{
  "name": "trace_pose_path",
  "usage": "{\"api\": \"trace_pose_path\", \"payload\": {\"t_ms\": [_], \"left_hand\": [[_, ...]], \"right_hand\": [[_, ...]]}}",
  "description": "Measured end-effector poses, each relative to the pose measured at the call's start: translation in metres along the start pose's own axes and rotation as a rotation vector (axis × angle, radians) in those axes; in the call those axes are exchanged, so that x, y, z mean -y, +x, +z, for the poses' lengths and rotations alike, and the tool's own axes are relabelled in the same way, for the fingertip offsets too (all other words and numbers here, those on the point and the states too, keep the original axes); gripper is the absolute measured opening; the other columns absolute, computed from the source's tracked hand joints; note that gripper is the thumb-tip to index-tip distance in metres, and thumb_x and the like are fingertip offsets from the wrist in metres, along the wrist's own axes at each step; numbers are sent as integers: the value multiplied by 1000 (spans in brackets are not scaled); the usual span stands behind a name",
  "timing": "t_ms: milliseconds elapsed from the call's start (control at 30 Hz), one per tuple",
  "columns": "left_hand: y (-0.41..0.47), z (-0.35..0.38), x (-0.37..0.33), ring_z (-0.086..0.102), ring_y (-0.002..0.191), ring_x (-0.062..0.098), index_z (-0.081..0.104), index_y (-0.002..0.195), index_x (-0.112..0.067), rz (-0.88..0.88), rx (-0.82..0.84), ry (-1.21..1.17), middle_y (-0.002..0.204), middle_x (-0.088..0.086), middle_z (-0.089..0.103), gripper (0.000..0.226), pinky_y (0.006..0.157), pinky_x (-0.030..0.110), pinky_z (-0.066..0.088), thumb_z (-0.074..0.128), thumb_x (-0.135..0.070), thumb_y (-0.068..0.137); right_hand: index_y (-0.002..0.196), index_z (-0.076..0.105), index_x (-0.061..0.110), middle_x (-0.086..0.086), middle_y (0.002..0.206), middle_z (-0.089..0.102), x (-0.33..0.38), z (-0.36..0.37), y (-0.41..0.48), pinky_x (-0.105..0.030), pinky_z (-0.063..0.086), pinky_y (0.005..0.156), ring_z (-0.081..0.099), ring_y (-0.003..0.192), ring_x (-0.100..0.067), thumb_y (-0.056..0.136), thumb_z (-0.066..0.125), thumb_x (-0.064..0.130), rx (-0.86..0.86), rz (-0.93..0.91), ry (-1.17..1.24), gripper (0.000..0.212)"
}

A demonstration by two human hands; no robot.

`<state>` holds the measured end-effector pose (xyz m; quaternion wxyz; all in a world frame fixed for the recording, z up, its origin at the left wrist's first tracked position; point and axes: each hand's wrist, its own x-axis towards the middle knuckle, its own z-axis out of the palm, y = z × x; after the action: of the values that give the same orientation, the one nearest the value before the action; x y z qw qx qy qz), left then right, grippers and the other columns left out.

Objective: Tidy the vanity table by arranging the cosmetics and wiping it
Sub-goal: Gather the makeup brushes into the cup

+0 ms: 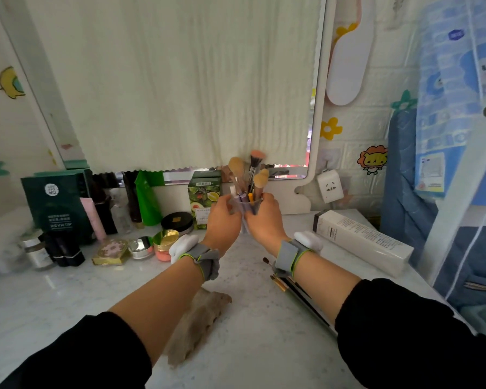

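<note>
A clear cup [245,206] full of makeup brushes [246,171] is held above the middle of the white marble vanity top [68,299]. My left hand [223,220] grips the cup's left side and my right hand [265,220] grips its right side. Loose brushes [285,284] lie on the table under my right wrist. A brownish cloth [197,324] lies crumpled below my left forearm. Jars, compacts and bottles [141,247] cluster at the left.
Green boxes [58,204] and a fruit-printed box [204,199] stand against the covered mirror [180,80]. A long white box [362,240] lies at the right edge. A wall socket [330,188] sits behind it, and blue fabric [460,192] hangs at the far right.
</note>
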<state>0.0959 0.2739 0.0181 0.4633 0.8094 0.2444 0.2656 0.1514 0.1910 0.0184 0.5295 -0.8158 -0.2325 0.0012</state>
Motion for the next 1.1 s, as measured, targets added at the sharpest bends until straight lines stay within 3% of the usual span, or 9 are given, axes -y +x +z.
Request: {"api": "trace_pose_path", "payload": {"t_ms": [200,333,567,733,867,1100], "left_hand": [[4,-3,4,53,116,29,45,139,-13,13,-27,17,127,11,57,45,99,46,45,49,-15,94],[-1,-7,3,56,104,21,50,124,-11,-17,-68,-77,109,1,59,27,88,35,47,47,-21,99],[6,-4,12,59,101,26,61,121,-14,36,-71,10,113,11,62,30,91,46,50,42,-21,98],[-2,-10,5,57,104,20,56,127,-9,9,-87,-68,114,4,63,33,92,35,47,43,-7,97],[-4,-12,6,57,111,22,54,127,-9,-14,-104,-83,121,8,62,34,94,33,47,44,-4,95],[-10,-13,3,56,112,24,55,126,-9,0,-106,-64,122,9,61,33,93,36,47,43,-6,96]], "right_hand": [[131,40,2,-18,127,42,8,8,-4,-41,42,96,47,115,-36,90,61,44,-3,16,37,62],[139,32,5,-18,133,37,9,14,-7,-43,38,104,41,122,-38,91,59,41,12,41,33,66],[133,39,7,-17,130,39,8,20,-5,-45,39,103,40,120,-36,88,62,47,-12,72,31,65],[132,38,9,-14,130,38,11,23,-7,-45,39,103,43,120,-35,87,64,46,6,58,56,64],[134,36,8,-13,130,37,14,24,-10,-44,41,102,45,118,-33,87,60,53,24,49,62,70],[129,42,7,-15,127,40,18,13,-19,-41,43,98,46,115,-33,89,62,34,36,49,72,52]]}}
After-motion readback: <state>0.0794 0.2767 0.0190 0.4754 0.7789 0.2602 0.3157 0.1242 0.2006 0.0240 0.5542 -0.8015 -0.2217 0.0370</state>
